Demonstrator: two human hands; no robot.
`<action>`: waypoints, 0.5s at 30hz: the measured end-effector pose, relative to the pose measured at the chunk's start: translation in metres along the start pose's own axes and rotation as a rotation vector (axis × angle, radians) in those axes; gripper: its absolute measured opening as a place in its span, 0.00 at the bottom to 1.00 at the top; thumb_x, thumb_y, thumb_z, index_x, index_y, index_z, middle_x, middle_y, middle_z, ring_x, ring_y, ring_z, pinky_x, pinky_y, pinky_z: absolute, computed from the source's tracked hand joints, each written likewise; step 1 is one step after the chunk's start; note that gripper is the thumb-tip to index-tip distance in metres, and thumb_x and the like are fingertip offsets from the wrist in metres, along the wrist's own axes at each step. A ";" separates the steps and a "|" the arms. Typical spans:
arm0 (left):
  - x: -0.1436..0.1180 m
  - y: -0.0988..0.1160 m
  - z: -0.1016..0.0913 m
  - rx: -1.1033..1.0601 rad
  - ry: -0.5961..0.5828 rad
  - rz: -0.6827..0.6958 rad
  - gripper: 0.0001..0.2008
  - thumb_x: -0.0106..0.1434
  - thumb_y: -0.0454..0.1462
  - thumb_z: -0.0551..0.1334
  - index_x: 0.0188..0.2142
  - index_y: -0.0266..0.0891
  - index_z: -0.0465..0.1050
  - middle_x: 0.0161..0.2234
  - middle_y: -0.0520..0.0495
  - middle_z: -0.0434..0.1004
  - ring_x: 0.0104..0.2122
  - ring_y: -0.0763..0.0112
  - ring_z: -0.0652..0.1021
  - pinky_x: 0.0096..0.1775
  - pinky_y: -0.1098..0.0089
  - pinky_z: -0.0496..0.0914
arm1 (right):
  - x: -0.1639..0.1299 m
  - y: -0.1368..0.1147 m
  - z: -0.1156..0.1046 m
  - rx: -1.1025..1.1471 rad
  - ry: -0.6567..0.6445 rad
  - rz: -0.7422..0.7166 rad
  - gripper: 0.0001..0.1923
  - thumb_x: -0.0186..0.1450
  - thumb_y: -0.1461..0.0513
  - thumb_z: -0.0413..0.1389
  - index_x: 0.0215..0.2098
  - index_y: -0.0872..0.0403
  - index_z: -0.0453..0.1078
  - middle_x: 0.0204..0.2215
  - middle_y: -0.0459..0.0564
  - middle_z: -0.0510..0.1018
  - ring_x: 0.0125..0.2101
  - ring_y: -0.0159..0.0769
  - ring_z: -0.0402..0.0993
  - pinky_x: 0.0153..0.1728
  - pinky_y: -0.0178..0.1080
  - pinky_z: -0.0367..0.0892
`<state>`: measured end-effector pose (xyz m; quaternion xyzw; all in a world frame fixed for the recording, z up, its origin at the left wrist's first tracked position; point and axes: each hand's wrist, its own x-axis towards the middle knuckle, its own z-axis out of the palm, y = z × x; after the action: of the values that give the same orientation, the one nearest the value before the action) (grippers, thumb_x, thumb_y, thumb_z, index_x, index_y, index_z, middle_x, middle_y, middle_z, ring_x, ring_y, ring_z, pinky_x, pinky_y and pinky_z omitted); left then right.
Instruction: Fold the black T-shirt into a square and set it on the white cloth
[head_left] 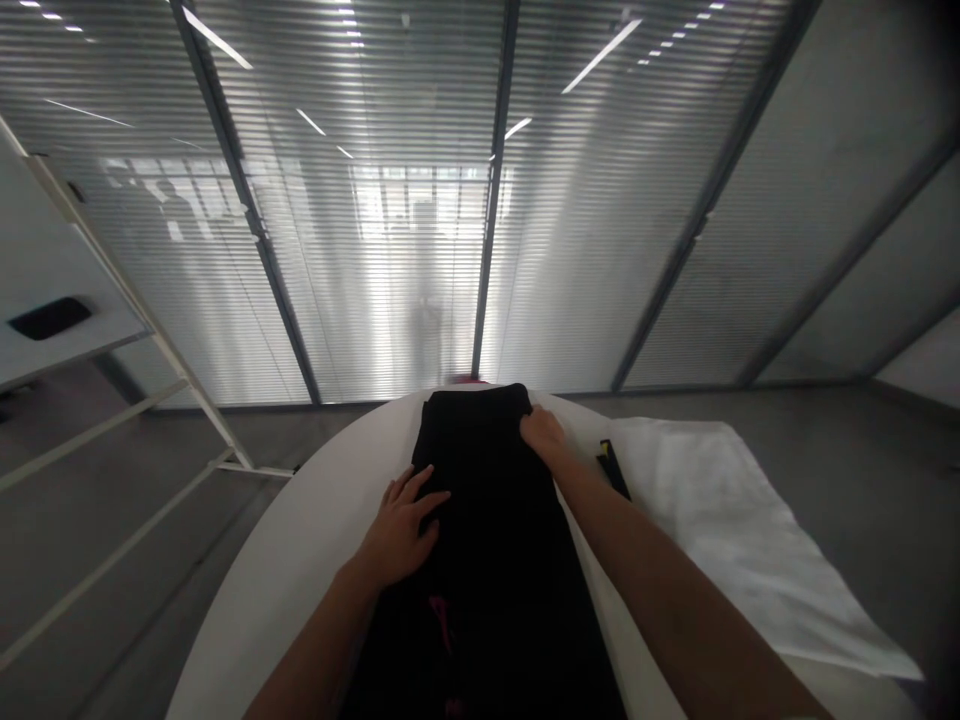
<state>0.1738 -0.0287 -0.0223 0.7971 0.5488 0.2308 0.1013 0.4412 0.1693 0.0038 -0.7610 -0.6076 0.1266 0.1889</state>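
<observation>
A long black garment (487, 530) lies lengthwise down the middle of a white round table (300, 550). My left hand (401, 530) rests flat on the garment's left edge, fingers spread. My right hand (544, 435) reaches farther out and presses on the garment's far right corner, fingers curled over the fabric. A bit of pink or red shows on the cloth near the bottom (442, 620).
A white cloth (742, 540) lies on the right side of the table, with a small dark object with a yellow mark (611, 465) at its left edge. A whiteboard on a stand (67, 290) is at the left. Glass walls with blinds (480, 200) stand behind.
</observation>
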 end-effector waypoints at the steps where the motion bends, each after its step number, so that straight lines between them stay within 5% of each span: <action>1: 0.000 -0.002 0.001 0.007 -0.003 -0.006 0.24 0.60 0.34 0.60 0.55 0.52 0.73 0.67 0.50 0.56 0.67 0.50 0.53 0.63 0.44 0.54 | -0.009 0.000 0.001 -0.007 0.005 -0.009 0.23 0.67 0.63 0.45 0.57 0.65 0.66 0.49 0.70 0.73 0.51 0.53 0.71 0.50 0.47 0.63; 7: -0.001 -0.011 0.007 0.043 0.033 -0.009 0.19 0.62 0.36 0.58 0.51 0.51 0.76 0.64 0.49 0.62 0.64 0.51 0.60 0.63 0.45 0.55 | -0.091 0.029 -0.007 -0.061 -0.005 -0.199 0.34 0.64 0.60 0.51 0.67 0.60 0.51 0.57 0.66 0.65 0.54 0.50 0.67 0.55 0.44 0.59; 15: -0.004 -0.010 0.012 0.138 0.075 0.018 0.19 0.64 0.38 0.55 0.52 0.48 0.75 0.63 0.46 0.62 0.64 0.54 0.59 0.62 0.50 0.57 | -0.209 0.095 -0.045 0.139 -0.241 -0.119 0.29 0.67 0.56 0.50 0.64 0.58 0.54 0.41 0.55 0.78 0.44 0.42 0.75 0.47 0.40 0.64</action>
<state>0.1705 -0.0276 -0.0379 0.7979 0.5595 0.2232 0.0234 0.4955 -0.0585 -0.0054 -0.6879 -0.6599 0.2472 0.1739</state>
